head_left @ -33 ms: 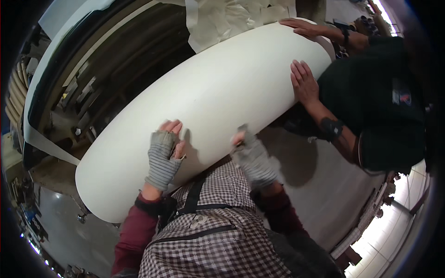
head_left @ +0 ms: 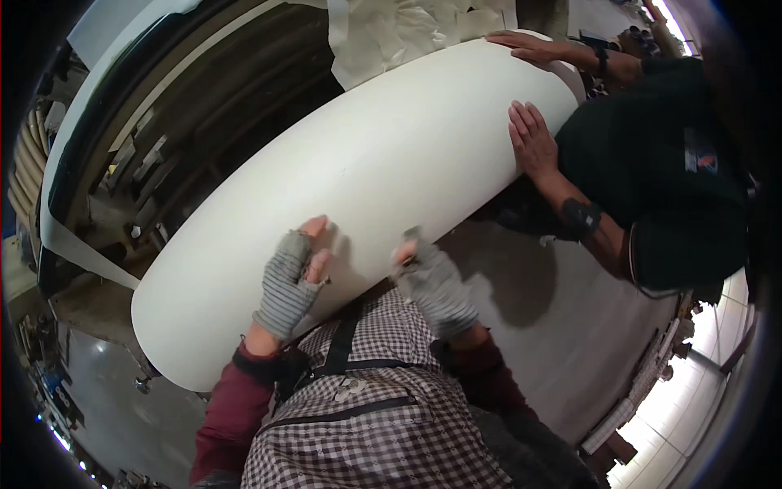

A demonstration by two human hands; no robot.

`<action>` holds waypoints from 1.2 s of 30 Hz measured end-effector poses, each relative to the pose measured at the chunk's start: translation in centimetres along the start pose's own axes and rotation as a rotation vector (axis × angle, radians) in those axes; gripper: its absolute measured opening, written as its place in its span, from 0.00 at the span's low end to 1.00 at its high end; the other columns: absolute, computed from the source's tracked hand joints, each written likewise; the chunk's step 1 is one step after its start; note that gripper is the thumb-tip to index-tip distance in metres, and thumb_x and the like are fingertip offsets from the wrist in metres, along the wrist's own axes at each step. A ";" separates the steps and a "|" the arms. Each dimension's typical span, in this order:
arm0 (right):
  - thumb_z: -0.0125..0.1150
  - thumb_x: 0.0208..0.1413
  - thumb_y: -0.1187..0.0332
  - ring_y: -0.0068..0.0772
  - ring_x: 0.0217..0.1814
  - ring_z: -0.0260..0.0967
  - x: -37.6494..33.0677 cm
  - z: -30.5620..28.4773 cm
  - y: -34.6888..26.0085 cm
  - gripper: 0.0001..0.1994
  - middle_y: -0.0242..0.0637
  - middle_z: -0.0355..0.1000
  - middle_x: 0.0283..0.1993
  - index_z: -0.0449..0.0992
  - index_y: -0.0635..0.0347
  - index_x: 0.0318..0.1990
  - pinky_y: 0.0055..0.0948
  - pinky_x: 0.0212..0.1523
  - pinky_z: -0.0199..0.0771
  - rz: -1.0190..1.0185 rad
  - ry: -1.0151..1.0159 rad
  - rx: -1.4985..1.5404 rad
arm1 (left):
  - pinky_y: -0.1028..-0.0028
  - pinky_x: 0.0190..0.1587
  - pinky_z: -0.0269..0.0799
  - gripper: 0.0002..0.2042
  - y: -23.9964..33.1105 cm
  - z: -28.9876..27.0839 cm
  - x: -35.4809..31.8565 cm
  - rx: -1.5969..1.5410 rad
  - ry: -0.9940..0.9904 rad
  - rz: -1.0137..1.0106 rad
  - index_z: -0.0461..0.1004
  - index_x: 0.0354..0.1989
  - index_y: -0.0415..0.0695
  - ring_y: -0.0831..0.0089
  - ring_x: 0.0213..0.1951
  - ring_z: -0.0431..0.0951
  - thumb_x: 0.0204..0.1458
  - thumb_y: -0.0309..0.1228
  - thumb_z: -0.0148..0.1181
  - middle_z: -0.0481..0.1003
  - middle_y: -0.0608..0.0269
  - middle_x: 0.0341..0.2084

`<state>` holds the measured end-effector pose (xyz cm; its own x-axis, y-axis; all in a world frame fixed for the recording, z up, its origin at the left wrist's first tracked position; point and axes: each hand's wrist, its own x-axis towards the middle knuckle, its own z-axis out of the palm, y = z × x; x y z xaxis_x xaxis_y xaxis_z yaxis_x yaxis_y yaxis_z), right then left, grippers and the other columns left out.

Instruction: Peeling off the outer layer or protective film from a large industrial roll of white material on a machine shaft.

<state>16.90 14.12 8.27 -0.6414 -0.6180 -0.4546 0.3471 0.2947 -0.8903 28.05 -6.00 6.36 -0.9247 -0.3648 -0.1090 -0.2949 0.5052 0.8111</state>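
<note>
A large, smooth white roll (head_left: 350,171) lies slantwise across the view, close in front of my checked apron. My left hand (head_left: 295,273), in a grey striped fingerless glove, is at the roll's near side, thumb and forefinger apart and nothing seen between them. My right hand (head_left: 433,281), in a matching glove, is curled closed by the roll's near edge. It is a little blurred, and whatever its fingers may hold is hidden. Farther right, a co-worker's hand (head_left: 533,143) rests flat on the roll, and their other hand (head_left: 525,45) lies at its far end.
The co-worker, in a dark shirt (head_left: 652,179), stands close at the right. Crumpled pale sheeting (head_left: 391,41) sits behind the roll. Beyond it at the left is a dark frame (head_left: 90,138) with a pale curved edge. Beige tubes (head_left: 28,167) stand at the far left.
My right hand has shifted a little left, still curled. My left hand has turned slightly, with its thumb and forefinger now showing more apart. The white roll has hardly moved.
</note>
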 end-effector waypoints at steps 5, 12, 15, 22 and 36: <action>0.57 0.56 0.67 0.22 0.32 0.70 -4.8 7.8 0.9 0.08 0.33 0.72 0.38 0.74 0.61 0.40 0.22 0.36 0.71 0.055 -0.175 0.342 | 0.74 0.45 0.71 0.14 3.1 -3.0 -5.7 -0.793 -0.392 -0.314 0.73 0.48 0.38 0.74 0.41 0.76 0.56 0.31 0.57 0.77 0.61 0.37; 0.56 0.57 0.68 0.30 0.48 0.71 -9.7 10.6 2.0 0.10 0.43 0.72 0.50 0.77 0.65 0.41 0.20 0.43 0.70 0.078 -0.138 0.349 | 0.68 0.41 0.73 0.12 -0.2 -3.6 -10.2 -0.354 -0.413 0.003 0.76 0.42 0.39 0.62 0.37 0.78 0.52 0.32 0.60 0.78 0.54 0.35; 0.60 0.55 0.66 0.21 0.34 0.73 -10.7 10.5 3.1 0.10 0.36 0.76 0.39 0.78 0.62 0.39 0.15 0.30 0.68 -0.006 -0.035 0.316 | 0.66 0.40 0.73 0.12 0.5 -3.4 -10.1 -0.185 -0.443 0.115 0.75 0.41 0.38 0.60 0.37 0.78 0.51 0.32 0.60 0.77 0.53 0.34; 0.60 0.55 0.67 0.23 0.36 0.73 -10.6 7.0 3.5 0.09 0.32 0.74 0.33 0.78 0.64 0.36 0.20 0.35 0.73 0.088 -0.064 0.084 | 0.74 0.35 0.71 0.06 2.2 -1.1 -10.6 -0.287 -0.487 -0.160 0.73 0.36 0.39 0.75 0.30 0.75 0.50 0.22 0.60 0.76 0.63 0.27; 0.52 0.52 0.65 0.45 0.40 0.71 -6.9 0.1 5.6 0.08 0.42 0.72 0.40 0.74 0.56 0.35 0.40 0.40 0.71 -0.418 -0.101 -0.399 | 0.79 0.32 0.71 0.08 5.6 5.5 -8.4 -0.794 -0.334 -0.599 0.73 0.37 0.33 0.78 0.27 0.74 0.54 0.26 0.58 0.76 0.60 0.25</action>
<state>23.38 19.96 6.42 -0.5935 -0.8013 -0.0754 -0.2183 0.2504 -0.9432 32.78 4.23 8.66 -0.7349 -0.0903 -0.6721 -0.5951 -0.3894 0.7030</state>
